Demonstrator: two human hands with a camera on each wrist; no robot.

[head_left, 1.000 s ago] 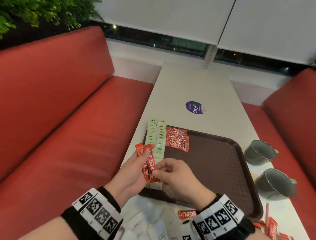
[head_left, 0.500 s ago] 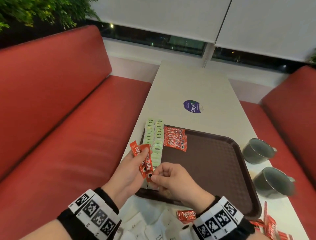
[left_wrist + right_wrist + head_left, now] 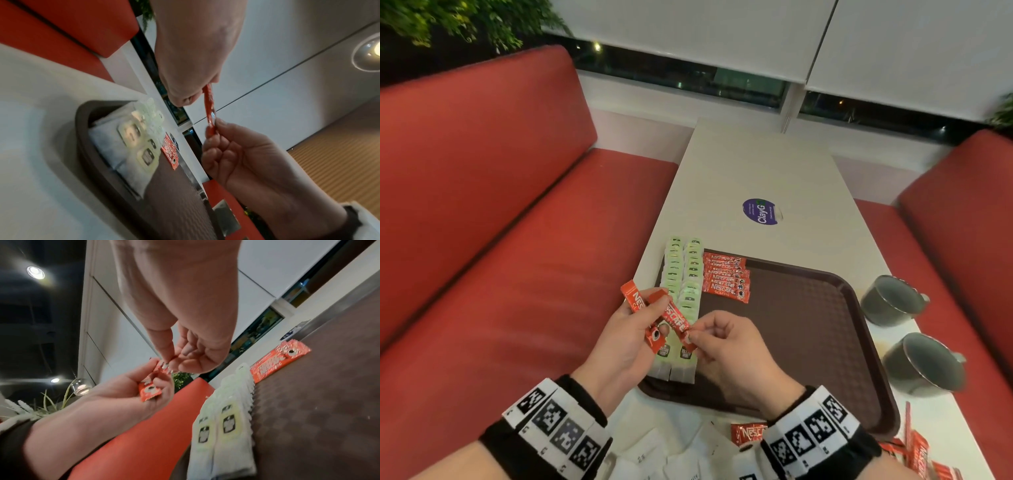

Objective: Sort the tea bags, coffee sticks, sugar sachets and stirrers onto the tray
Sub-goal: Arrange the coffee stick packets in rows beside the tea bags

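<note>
A brown tray point(image 3: 808, 342) lies on the white table. Two rows of pale green tea bags point(image 3: 683, 274) line its left side, and a small stack of red coffee sticks point(image 3: 727, 281) lies beside them at the far end. My left hand point(image 3: 633, 329) holds red coffee sticks point(image 3: 640, 315) fanned out above the tray's near left corner. My right hand point(image 3: 709, 337) pinches the near end of one of those sticks point(image 3: 677, 320) between thumb and forefinger. In the left wrist view that stick point(image 3: 209, 107) stretches between both hands.
Two grey cups point(image 3: 893, 301) point(image 3: 924, 363) stand right of the tray. White sachets point(image 3: 654, 455) and more red sticks point(image 3: 748, 435) point(image 3: 917, 452) lie on the table's near edge. A purple sticker point(image 3: 760, 212) marks the far table. Red benches flank both sides.
The two hands have drawn slightly apart. The stick pinched by my right hand has slid out of the left hand's bunch and tilted to the right.
</note>
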